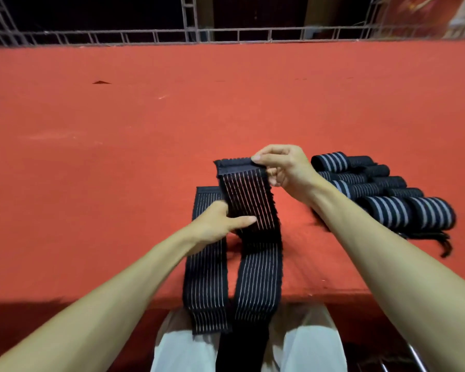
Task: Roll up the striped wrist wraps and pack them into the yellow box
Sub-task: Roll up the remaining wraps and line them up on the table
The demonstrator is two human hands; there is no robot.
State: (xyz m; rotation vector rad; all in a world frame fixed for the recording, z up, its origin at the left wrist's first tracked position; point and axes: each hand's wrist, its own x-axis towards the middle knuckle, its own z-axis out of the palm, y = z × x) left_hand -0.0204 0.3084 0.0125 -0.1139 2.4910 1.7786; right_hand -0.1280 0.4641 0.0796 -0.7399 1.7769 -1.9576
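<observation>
Nearest to me, over my pale trousers (177, 350), two unrolled striped wraps hung off the near edge of the red-covered table (118, 162). I take the raised wrap (255, 264) as my marker. Just left of it the flat wrap (207, 269) lay along the table, its far end reaching a little past my left hand.

That left hand (220, 222) gripped the raised wrap at mid-length, thumb across the front stripes and fingers tucked behind. Higher up, my right hand (282, 167) pinched the wrap's plain black top end between thumb and forefinger, holding it off the table. No turn of a roll had formed, so I'd say I was just starting on this one.

To the right of the raised wrap, and a bit farther back, sat the pile of rolled wraps (381, 194): about nine, though they crowded together and I could not separate them for certain. So: two open, roughly nine rolled.

The yellow box was nowhere in sight, so as far as could be seen, all the packing was left to do.

Far beyond the raised wrap, past the table's back edge, ran a grey truss rail (199, 36).
</observation>
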